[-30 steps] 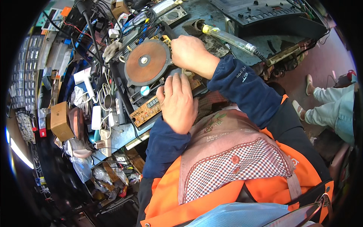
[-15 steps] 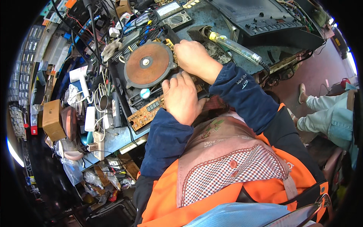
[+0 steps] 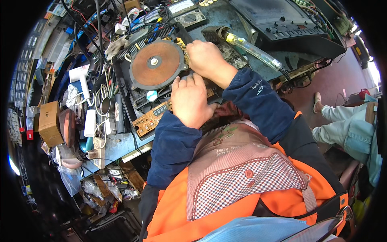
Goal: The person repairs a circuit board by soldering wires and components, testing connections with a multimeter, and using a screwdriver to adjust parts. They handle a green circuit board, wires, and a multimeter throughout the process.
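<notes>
An opened induction cooker base (image 3: 128, 93) lies on the bench in front of me, its round brown coil (image 3: 141, 70) exposed. My left hand (image 3: 189, 103) rests palm down over the near side. Its fingers reach toward the coil's lower right edge and its thumb is held apart. Below that hand, partly covered by it, is a tan circuit board (image 3: 147, 122) with a small digit display. At the coil's right edge, my right hand (image 3: 207, 58) is closed with fingers curled down beside a yellowish board (image 3: 180, 42); whatever it grips is hidden.
A soldering iron with a clear handle (image 3: 252, 49) rests in a metal holder right of my right hand. An analog multimeter (image 3: 188, 18) and a dark appliance housing (image 3: 290, 28) stand behind. Cables, a power strip (image 3: 98, 153) and a cardboard box (image 3: 50, 123) crowd the left. Someone's legs (image 3: 342, 125) show at right.
The view has shifted slightly. My left hand has moved a little left and up against the cooker; my right hand stays closed at the coil's right edge.
</notes>
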`<control>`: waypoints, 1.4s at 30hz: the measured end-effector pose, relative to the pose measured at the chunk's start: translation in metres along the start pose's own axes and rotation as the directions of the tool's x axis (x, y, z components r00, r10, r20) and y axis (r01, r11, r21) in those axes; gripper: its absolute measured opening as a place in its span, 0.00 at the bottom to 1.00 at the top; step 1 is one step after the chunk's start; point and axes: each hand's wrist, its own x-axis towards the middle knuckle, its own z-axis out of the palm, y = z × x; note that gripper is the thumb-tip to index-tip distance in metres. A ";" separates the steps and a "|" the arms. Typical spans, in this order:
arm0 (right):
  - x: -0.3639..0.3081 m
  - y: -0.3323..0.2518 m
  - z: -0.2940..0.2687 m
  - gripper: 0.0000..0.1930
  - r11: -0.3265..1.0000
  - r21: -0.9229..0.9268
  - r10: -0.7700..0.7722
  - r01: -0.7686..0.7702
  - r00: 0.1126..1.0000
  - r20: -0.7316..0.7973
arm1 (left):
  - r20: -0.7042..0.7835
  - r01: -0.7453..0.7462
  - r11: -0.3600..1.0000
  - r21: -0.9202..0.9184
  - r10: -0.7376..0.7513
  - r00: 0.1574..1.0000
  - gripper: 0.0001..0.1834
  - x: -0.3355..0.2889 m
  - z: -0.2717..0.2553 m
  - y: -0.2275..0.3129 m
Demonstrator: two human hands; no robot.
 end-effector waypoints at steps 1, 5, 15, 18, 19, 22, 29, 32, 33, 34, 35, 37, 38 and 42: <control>-0.002 0.001 -0.001 0.06 1.000 0.011 -0.003 0.003 1.000 -0.008 | 0.026 0.012 1.000 -0.007 -0.012 1.000 0.47 0.000 0.000 0.002; -0.001 -0.002 -0.005 0.07 0.997 0.026 0.068 -0.067 0.997 -0.026 | 0.056 0.042 0.999 -0.024 -0.041 0.998 0.45 0.003 -0.004 0.003; -0.019 -0.020 -0.045 0.11 0.929 0.368 0.162 -0.035 0.933 -0.320 | -0.145 -0.108 0.993 -0.042 0.101 0.984 0.49 -0.036 -0.042 0.000; -0.037 -0.040 -0.078 0.18 0.848 0.529 0.249 -0.013 0.892 -0.377 | -0.034 0.046 0.999 -0.007 -0.047 0.998 0.42 -0.066 -0.067 -0.037; -0.044 -0.044 -0.085 0.21 0.819 0.574 0.265 0.002 0.886 -0.381 | -0.006 0.072 0.997 0.043 -0.071 0.997 0.41 -0.074 -0.075 -0.047; -0.069 -0.046 -0.101 0.24 0.805 0.586 0.232 0.087 0.864 -0.447 | 0.097 0.095 0.990 0.106 -0.105 0.990 0.30 -0.093 -0.082 -0.072; -0.152 -0.039 -0.124 0.25 0.694 0.657 0.189 0.294 0.807 -0.560 | -0.230 -0.079 0.992 0.096 0.099 0.968 0.15 -0.107 -0.079 -0.065; -0.196 -0.037 -0.142 0.27 0.736 0.623 0.191 0.267 0.801 -0.568 | -0.439 -0.171 0.967 0.188 0.238 0.867 0.15 -0.101 -0.070 -0.052; -0.210 -0.037 -0.148 0.26 0.740 0.630 0.226 0.235 0.795 -0.562 | -0.498 -0.208 0.959 0.191 0.277 0.822 0.15 -0.099 -0.063 -0.048; -0.222 -0.039 -0.153 0.25 0.743 0.638 0.263 0.203 0.788 -0.557 | -0.555 -0.243 0.950 0.194 0.311 0.772 0.15 -0.098 -0.057 -0.044; -0.231 -0.043 -0.158 0.25 0.726 0.662 0.317 0.185 0.765 -0.561 | -0.563 -0.275 0.945 0.174 0.325 0.760 0.15 -0.097 -0.051 -0.039; -0.248 -0.050 -0.166 0.27 0.673 0.713 0.407 0.199 0.705 -0.581 | -0.652 -0.328 0.941 0.078 0.297 0.698 0.16 -0.096 -0.031 -0.026; -0.259 -0.048 -0.169 0.31 0.650 0.727 0.437 0.218 0.676 -0.593 | -0.692 -0.363 0.932 0.023 0.276 0.667 0.16 -0.094 -0.021 -0.017; -0.271 -0.038 -0.174 0.39 0.425 0.871 0.638 0.247 0.601 -0.482 | -0.765 -0.445 0.894 -0.053 0.250 0.593 0.16 -0.068 0.017 0.017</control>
